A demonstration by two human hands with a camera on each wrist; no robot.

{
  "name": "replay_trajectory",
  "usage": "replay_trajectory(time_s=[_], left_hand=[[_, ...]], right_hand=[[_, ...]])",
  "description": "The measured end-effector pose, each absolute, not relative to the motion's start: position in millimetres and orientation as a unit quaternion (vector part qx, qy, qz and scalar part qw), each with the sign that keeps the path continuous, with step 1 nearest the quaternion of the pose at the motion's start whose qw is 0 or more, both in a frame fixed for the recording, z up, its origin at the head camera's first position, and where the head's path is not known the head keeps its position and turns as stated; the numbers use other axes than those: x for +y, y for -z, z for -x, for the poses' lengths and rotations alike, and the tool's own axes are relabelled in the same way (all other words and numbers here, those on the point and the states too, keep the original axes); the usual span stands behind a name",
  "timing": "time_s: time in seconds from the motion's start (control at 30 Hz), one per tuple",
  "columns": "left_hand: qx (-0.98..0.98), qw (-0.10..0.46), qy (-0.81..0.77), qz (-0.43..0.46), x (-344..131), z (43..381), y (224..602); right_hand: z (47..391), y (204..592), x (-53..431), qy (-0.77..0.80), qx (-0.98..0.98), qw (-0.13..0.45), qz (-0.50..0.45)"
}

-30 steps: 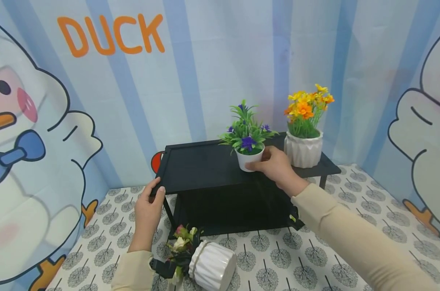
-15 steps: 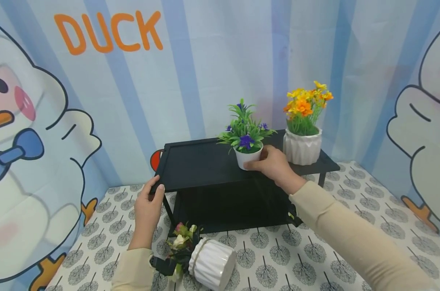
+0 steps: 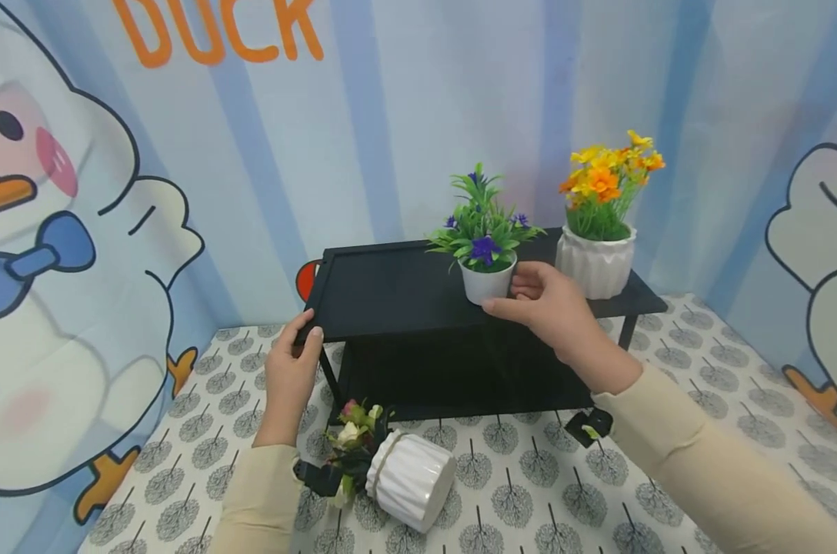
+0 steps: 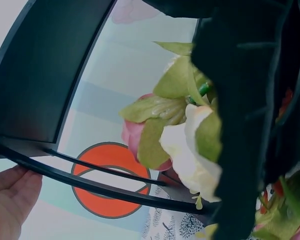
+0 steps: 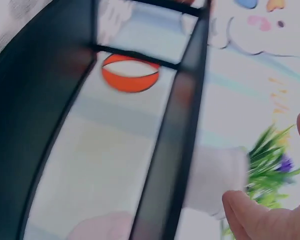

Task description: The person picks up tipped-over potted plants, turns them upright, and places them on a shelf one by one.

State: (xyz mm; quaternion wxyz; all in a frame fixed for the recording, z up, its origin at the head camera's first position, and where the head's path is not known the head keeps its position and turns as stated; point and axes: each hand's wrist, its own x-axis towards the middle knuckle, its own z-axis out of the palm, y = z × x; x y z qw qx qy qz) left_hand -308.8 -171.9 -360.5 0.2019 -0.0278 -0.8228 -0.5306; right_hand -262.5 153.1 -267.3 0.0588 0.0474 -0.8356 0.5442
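Loosening at the small pot: right hand

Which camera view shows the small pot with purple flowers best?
The head view: the small pot with purple flowers stands upright on the black shelf, nearly whole and in clear sight. The right wrist view shows it sideways, blurred and partly hidden by the shelf's edge. The left wrist view doesn't show it.

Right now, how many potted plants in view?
3: purple-flowered plant on the black stand; yellow-orange plant right of it, on the same top; pink-and-white plant lying on the patterned cloth in front. More could hide behind the stand.
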Motion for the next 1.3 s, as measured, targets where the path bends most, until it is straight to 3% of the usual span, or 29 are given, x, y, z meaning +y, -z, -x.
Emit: replay_trajectory(time_s=[0.23, 0.83, 1.3], left_hand=[[-0.821, 0.199, 0.533, 0.034, -172, 312, 359], [-0.818, 0.201, 0.538, 0.027, -172, 309, 358], [-0.809, 0.209, 0.549, 0.039, -173, 310, 362]], right_hand=[[239, 262, 135, -0.514, -0.851, 0.001, -0.108], [216, 318, 59, -0.279, -0.939, -0.08, -0.186], [195, 362, 13, -0.045, -0.963, 0.029, -0.263]])
